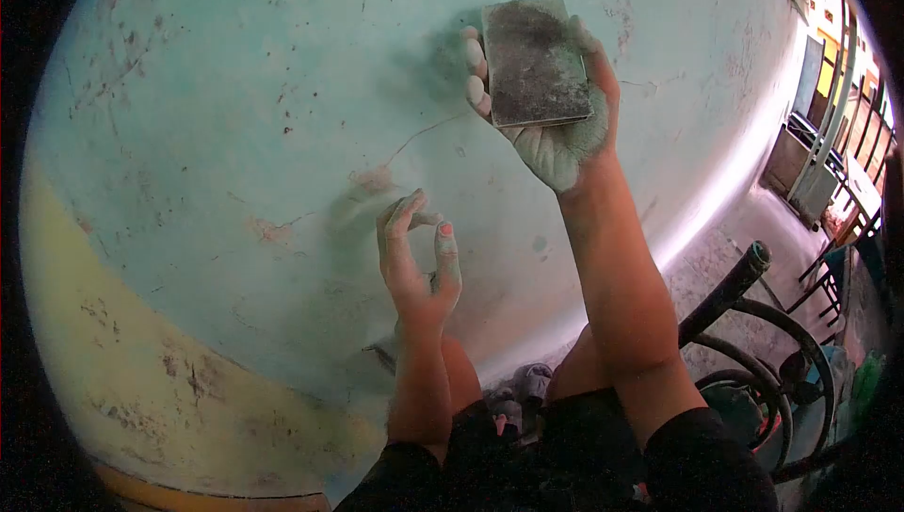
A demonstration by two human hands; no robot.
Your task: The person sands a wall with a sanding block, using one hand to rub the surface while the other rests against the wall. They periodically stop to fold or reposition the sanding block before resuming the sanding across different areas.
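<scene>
My right hand (556, 140), coated in pale dust, holds a dark rectangular block (537, 62) up near the wall. Its fingers wrap round the block's left edge and the thumb lies along the right edge. The block's worn, dusty face is turned toward me. Lower and to the left, my left hand (419, 262) is raised with fingers curved and the thumb apart, holding nothing. Behind both hands is the pale green wall (235, 116), marked with cracks and scuffs. A crack runs between the two hands.
Yellow paint (122, 342) covers the wall's lower left. At lower right stands a black curved metal frame (791, 324). Beyond it, a grey floor (744, 229) leads to an opening with railings (871, 126) and furniture. My knees are below my hands.
</scene>
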